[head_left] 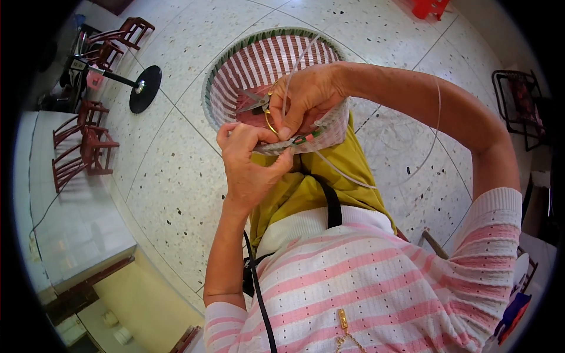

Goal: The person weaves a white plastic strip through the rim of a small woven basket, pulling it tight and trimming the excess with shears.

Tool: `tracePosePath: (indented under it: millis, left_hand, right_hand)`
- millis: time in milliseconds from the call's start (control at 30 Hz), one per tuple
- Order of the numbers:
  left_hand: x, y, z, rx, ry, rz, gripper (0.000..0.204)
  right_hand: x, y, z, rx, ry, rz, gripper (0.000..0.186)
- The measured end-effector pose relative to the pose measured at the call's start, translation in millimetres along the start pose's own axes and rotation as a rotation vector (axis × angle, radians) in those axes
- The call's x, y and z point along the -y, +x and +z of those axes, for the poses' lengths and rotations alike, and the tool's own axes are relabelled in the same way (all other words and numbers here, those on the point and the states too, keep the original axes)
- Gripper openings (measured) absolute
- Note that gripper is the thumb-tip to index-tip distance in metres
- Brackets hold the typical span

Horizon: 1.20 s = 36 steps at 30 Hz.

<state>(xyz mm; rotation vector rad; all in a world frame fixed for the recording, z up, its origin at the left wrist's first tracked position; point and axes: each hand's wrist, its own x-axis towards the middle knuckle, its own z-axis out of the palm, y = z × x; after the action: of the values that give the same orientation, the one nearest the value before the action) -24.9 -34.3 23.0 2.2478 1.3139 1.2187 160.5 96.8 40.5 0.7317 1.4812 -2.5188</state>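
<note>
At the basket [276, 59], the left hand [244, 156] pinches the near rim [306, 139]; the right hand [311, 89], crossed by a pale strip [286, 96], holds scissors [252, 107]; chairs [95, 141] stand leftward.

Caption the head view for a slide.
Left hand and right hand at the near rim of a woven basket, scissors in the right, a pale strip looping to the right.
</note>
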Motion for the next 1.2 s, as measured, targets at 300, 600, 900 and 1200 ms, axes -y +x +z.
tracePosePath:
  millis: [300, 600, 900, 1200]
  left_hand:
    - [1.1, -1.3, -0.9, 0.020, -0.004, 0.025, 0.027]
    - [0.5, -4.8, -8.2, 0.062, -0.086, -0.024, 0.018]
    - [-5.1, -3.2, -9.0, 0.059, -0.160, -0.186, 0.013]
    - [-8.2, -2.7, -8.6, 0.023, -0.175, -0.136, 0.010]
  right_hand:
    - [0.4, -3.6, 2.9, 0.004, -0.085, -0.057, 0.014]
    - [4.0, -10.4, 16.7, -0.147, -0.128, -0.132, 0.015]
    - [-1.3, -8.9, 14.0, -0.192, -0.250, -0.406, 0.014]
    - [-0.9, -12.8, 18.8, -0.137, -0.014, -0.275, 0.015]
